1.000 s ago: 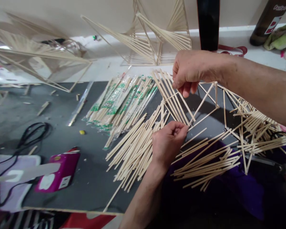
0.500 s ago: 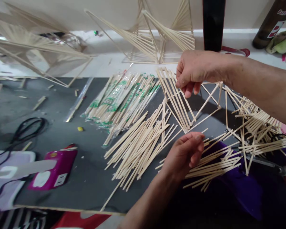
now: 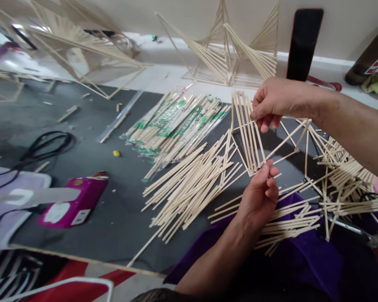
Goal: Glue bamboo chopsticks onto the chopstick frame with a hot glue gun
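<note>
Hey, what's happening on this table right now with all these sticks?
A person is working on a stick frame of thin wooden sticks. The right hand pinches its upper end, while the left hand touches its lower corner. A loose pile of bare sticks lies beside it on the grey mat, with wrapped chopsticks behind. A finished stick sculpture stands by the wall, and a magenta device sits to the left.
</note>
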`<state>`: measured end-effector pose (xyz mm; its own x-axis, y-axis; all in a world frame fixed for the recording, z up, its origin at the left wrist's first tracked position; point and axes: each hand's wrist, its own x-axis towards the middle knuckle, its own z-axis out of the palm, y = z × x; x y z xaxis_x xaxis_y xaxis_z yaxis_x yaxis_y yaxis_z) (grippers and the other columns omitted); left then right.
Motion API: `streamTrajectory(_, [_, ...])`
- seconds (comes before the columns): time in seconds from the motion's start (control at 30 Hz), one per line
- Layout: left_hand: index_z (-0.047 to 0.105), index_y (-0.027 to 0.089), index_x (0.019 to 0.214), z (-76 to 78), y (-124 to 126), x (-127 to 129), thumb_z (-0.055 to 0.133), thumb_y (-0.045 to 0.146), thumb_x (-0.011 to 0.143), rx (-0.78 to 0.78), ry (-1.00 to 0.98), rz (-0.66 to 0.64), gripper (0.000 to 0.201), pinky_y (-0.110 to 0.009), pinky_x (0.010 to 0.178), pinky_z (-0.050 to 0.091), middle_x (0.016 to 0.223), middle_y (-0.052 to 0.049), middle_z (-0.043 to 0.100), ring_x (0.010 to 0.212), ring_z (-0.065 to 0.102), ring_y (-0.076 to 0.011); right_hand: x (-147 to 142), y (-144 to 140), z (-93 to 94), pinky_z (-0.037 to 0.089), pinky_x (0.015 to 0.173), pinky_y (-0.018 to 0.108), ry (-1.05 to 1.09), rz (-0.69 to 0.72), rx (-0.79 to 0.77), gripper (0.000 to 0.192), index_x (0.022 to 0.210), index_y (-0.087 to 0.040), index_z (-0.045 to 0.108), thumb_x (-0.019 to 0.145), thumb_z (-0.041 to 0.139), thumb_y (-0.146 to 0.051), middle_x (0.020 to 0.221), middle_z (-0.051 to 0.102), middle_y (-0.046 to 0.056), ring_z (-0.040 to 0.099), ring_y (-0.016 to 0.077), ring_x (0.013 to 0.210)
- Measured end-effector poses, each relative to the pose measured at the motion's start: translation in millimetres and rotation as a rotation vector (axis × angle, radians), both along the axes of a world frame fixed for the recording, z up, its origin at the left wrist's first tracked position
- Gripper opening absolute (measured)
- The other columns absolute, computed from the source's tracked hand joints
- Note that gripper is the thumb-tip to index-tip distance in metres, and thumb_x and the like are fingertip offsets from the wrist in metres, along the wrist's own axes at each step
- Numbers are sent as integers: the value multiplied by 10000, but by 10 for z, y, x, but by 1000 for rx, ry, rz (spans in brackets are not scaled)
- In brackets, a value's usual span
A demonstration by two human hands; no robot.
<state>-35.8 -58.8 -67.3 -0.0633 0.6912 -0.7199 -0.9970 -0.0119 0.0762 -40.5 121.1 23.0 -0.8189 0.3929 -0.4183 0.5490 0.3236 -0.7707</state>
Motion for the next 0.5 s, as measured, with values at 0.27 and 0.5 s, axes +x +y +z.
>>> streamTrajectory(0.27, [612,100,960,26,7,-21,438,128,976,11,-46,8,177,-56,317,319,663,9,604,390,488,5,23,56,-33,454,411,132,6,2,-9,203,626,-146,583,806,674,-128,623,674,30,654,98,540])
streamTrajectory(0.5, [630,98,983,1,2,-26,477,149,965,23,-78,41,163,-53,342,352,659,8,599,402,499,2,31,69,-54,482,437,138,5,-17,-4,182,654,-157,594,813,681,-174,638,686,25,664,103,570])
